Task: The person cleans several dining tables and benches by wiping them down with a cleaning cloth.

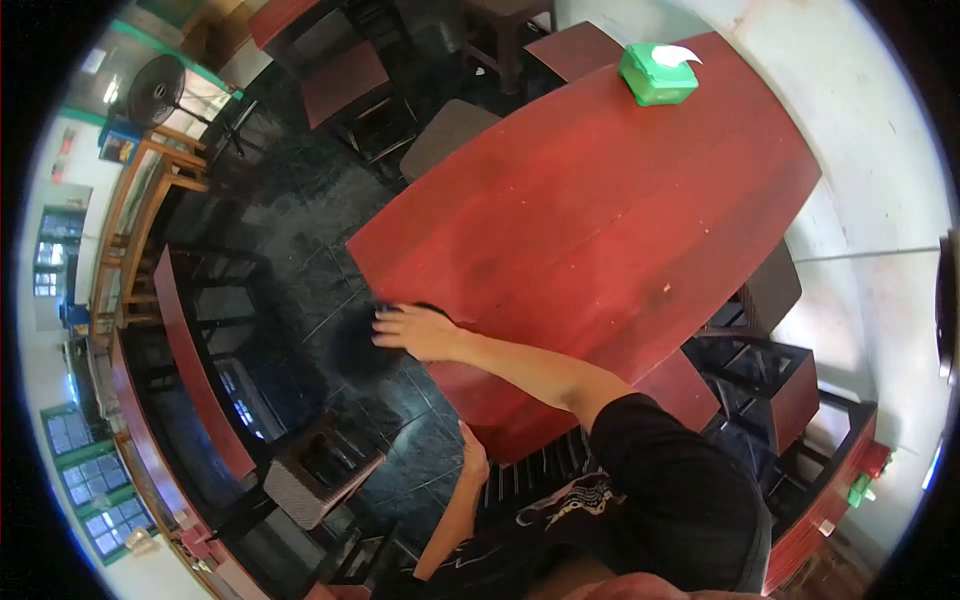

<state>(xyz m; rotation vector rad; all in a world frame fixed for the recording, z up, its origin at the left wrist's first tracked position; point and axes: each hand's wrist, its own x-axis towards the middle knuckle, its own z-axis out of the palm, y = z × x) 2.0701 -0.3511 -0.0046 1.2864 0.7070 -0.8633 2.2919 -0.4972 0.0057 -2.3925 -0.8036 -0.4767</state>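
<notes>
Across the corner of a red table (pixel 560 210) reaches my right hand (pixel 415 332), its fingers pointing left past the edge. A dark, motion-blurred thing that looks like a cloth (pixel 362 350) shows under and around this hand, partly hidden by it. Just below the table edge is my left hand (pixel 473 455), fingers stretched upward and nothing visible in it. Small light specks lie scattered on the tabletop. A green tissue box (pixel 658 75) with a white tissue sticking out stands near the far end.
Stools surround the table, including a dark one (pixel 450 135) at its far left side and another (pixel 770 290) at the right. A woven-topped stool (pixel 315 475) and a long red bench (pixel 195 360) stand at the left. A fan (pixel 157 90) is farther back.
</notes>
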